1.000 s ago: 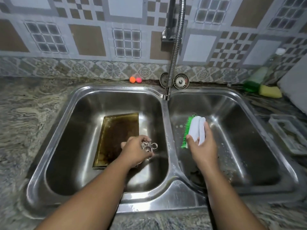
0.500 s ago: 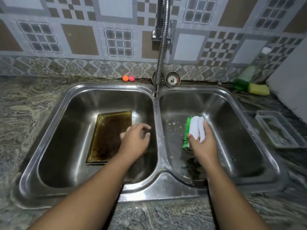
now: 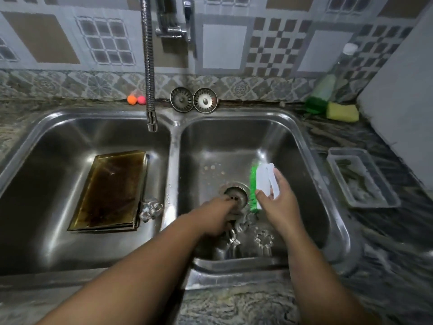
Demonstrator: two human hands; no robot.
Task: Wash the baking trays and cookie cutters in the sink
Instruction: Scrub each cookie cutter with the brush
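Baking tray (image 3: pixel 110 191) lies flat in the left basin of the sink (image 3: pixel 173 156), long axis near-to-far, far end leaning slightly right, inside stained brown. A cookie cutter (image 3: pixel 151 208) sits against the tray's near right corner. Hose faucet (image 3: pixel 150 66) hangs over the left basin, spout down. Two small balls (image 3: pixel 136 99) and two strainers (image 3: pixel 193 99) sit on the back ledge.

Left hand (image 3: pixel 220 214) crosses the divider into the right basin, fingers down by the drain (image 3: pixel 235 195); it is blurred, so I cannot tell its grip. Loose cutters (image 3: pixel 263 240) lie on the basin floor between the wrists.

Right hand (image 3: pixel 278 202) is clamped on the brush (image 3: pixel 260 184), long axis near-to-far, green bristles facing left.

On the right counter: soap bottle (image 3: pixel 328 85), sponge (image 3: pixel 342 111), plastic tub (image 3: pixel 360 179).
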